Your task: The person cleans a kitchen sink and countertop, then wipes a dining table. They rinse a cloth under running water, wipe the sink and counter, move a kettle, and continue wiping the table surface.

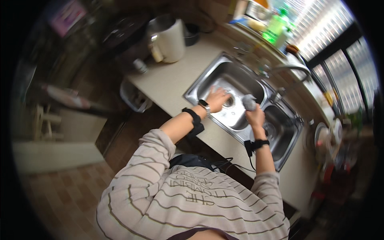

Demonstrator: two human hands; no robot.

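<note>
My left hand (217, 100) reaches into the larger basin of a stainless steel double sink (192, 93), fingers spread beside the drain (229, 100). Nothing shows in its grip. My right hand (255, 117) is closed around a grey, blurred object (249, 102), perhaps a crumpled cloth or a scrubber, above the divider side of the same basin. The basin's bottom looks wet and shiny. Beyond the right hand stands the curved faucet (292, 66), behind the sink. The smaller basin (280, 132) lies to the right, partly behind my right wrist.
A large cream pitcher (174, 42) stands on the counter (168, 81) at the back left, beside a dark appliance (129, 39). On the window ledge are a green bottle (273, 28) and other items. Blurred kitchenware (324, 138) is at the right. A bin (132, 96) stands below the counter's left edge.
</note>
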